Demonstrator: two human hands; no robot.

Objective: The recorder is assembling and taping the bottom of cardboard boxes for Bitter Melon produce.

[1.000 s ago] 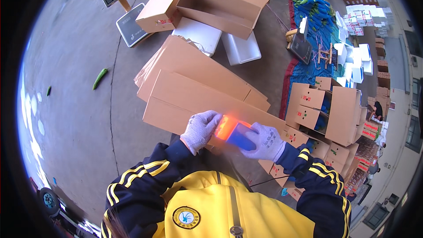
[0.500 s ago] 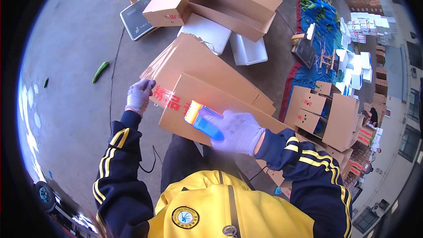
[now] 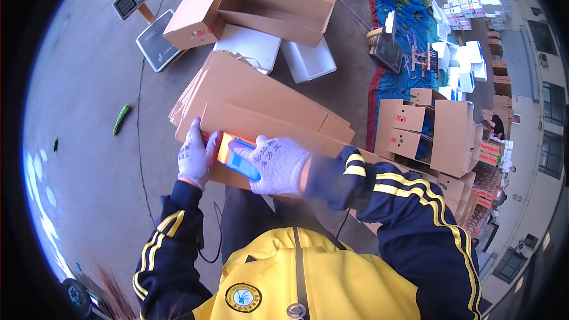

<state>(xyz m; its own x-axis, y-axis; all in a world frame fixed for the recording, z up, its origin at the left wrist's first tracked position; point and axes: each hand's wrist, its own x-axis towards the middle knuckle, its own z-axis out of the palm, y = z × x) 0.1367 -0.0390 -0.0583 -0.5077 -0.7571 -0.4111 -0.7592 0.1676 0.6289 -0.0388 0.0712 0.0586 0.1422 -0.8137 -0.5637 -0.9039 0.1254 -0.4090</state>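
Note:
My right hand (image 3: 278, 165), in a pale knitted glove, is wrapped round a blue-and-orange hand-held tool (image 3: 244, 169). Its exact kind does not show clearly. The orange end lies against the near left part of a flat brown cardboard carton (image 3: 261, 124), right beside my left hand (image 3: 197, 154). That hand, gloved too, grips the carton's left edge between thumb and fingers; part of its grip is hidden. Under the carton is a stack of flattened cartons (image 3: 219, 80), its layered edges fanned out on the left.
Beyond the stack are open brown boxes (image 3: 267, 9) and white foam boxes (image 3: 308, 59). A platform scale (image 3: 159, 41) stands far left, near a green gourd (image 3: 121, 120) on the floor. To the right are standing cartons (image 3: 453, 136) and a blue sheet (image 3: 409, 44) bearing green produce.
My right hand has brought the tool leftward along the carton. My left hand has shifted onto the near carton's edge, close to the tool. The red print there is now covered.

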